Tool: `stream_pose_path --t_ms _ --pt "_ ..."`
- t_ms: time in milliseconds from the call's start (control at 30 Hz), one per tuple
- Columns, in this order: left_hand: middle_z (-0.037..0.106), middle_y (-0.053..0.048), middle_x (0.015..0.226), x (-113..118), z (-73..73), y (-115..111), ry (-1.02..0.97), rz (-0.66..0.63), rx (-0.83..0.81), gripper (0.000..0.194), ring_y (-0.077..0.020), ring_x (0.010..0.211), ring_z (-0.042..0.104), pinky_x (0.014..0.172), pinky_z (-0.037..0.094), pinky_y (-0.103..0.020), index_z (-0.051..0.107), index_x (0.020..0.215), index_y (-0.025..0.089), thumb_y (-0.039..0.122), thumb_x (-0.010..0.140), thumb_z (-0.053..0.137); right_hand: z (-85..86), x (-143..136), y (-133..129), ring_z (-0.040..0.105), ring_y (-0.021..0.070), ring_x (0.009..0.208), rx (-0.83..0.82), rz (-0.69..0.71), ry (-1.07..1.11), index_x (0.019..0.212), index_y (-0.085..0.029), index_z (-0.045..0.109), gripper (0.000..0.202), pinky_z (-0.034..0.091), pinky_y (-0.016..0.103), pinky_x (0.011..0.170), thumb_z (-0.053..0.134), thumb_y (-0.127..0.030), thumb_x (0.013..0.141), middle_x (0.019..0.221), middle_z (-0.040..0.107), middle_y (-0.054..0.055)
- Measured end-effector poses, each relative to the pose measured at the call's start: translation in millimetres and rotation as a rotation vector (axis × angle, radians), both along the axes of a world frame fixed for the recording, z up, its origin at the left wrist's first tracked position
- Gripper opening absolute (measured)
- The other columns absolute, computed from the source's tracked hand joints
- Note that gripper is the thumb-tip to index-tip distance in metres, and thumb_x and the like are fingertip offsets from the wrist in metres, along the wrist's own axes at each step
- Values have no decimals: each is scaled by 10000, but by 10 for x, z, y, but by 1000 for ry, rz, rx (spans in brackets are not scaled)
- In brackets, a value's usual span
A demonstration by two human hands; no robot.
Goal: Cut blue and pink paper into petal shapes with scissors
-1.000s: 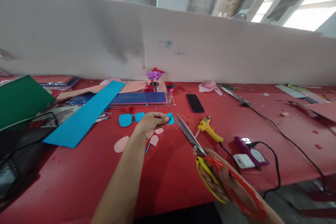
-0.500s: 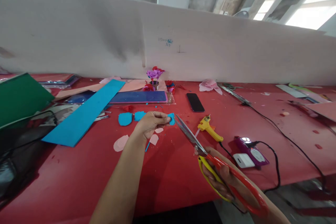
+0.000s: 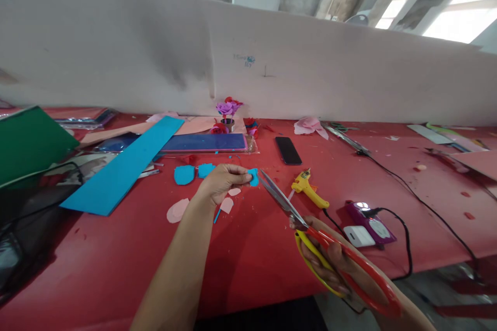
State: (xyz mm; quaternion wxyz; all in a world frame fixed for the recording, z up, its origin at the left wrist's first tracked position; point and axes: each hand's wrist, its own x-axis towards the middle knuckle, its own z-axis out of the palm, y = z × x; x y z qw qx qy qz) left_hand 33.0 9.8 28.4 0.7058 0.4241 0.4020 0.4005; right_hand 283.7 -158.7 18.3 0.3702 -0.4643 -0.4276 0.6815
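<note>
Between the thumb and fingers of my left hand [image 3: 227, 182] is pinched a small blue paper piece [image 3: 253, 177]. My right hand [image 3: 326, 253] is wrapped round the red and yellow handles of a pair of scissors [image 3: 282, 197]. The blades are slightly parted, and their tips point up and left beside the blue piece. Behind my left hand lie two more blue cut pieces [image 3: 184, 175] on the red table. Pink petal-shaped pieces [image 3: 178, 210] lie around my left forearm.
A yellow glue gun [image 3: 308, 189] and a phone [image 3: 288, 150] lie right of centre. A purple power strip [image 3: 370, 223] with cords is farther right. Paper flowers [image 3: 229, 108] stand in a small pot before the white partition [image 3: 135, 51]. A long blue sheet [image 3: 126, 165] lies at left.
The small blue piece has turned slightly in my left fingers. The scissor handles have spread a little and shifted slightly right and down, with the blades still beside the piece.
</note>
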Motion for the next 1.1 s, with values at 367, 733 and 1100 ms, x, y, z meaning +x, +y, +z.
stream_pose_path --t_ms 367,733,1100 --pt "684 -40 583 9 -54 12 15 -71 50 195 -125 555 592 570 450 -246 730 594 182 260 470 860 80 -67 4 283 36 459 -43 47 86 1271 -288 428 615 223 143 347 549 -665 800 766 448 -25" --pt "650 -25 551 64 -66 11 5 43 21 188 -110 550 579 575 419 -241 705 575 159 235 492 855 194 -355 86 218 48 407 23 -31 232 919 -222 524 640 196 175 345 435 -822 715 567 384 -55" --pt "672 -29 585 28 -26 1 -43 37 -8 237 -122 592 611 634 477 -248 710 583 150 259 452 874 97 -351 27 249 18 399 58 50 216 1069 -260 478 496 230 144 318 483 -690 821 718 457 -39"
